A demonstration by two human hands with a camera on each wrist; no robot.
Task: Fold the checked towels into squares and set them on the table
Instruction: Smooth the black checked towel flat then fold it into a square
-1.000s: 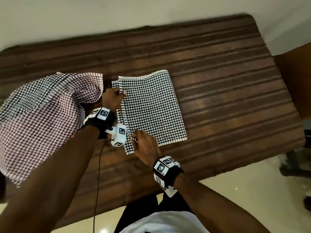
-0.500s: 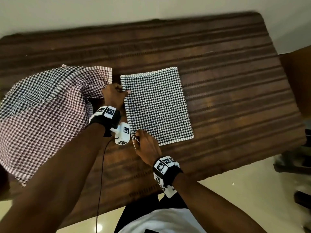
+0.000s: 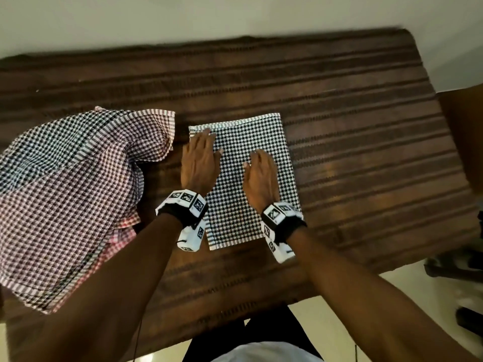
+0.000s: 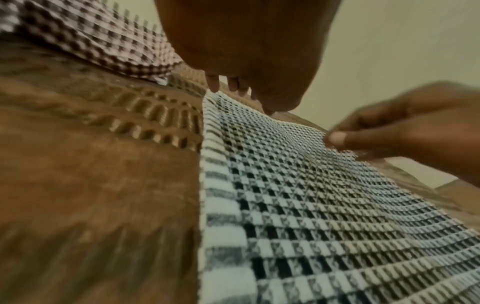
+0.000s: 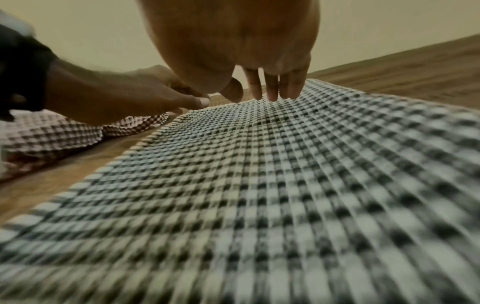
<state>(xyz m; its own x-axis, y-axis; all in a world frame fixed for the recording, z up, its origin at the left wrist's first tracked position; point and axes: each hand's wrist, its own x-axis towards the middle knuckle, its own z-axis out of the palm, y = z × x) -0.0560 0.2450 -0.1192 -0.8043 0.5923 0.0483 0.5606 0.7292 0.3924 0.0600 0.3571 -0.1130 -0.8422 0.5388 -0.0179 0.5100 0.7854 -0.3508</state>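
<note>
While the folded black-checked towel [image 3: 251, 178] lies flat at the centre of the worktop [image 3: 352, 152], I see my left hand [image 3: 200, 163] resting palm-down on its far-left part, fingers straight. My right hand [image 3: 261, 176] lies flat on the middle of the towel, fingers extended and holding nothing. A crumpled red-checked towel [image 3: 70, 194] sits at the left, just beside the folded one.

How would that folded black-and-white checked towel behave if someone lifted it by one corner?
The folded black-and-white checked towel would probably flop and unfold: it is thin woven cloth lying flat under the left hand and right hand. It is likely light. The crumpled red-and-white checked towel beside it shows how limply such fabric drapes.
</note>
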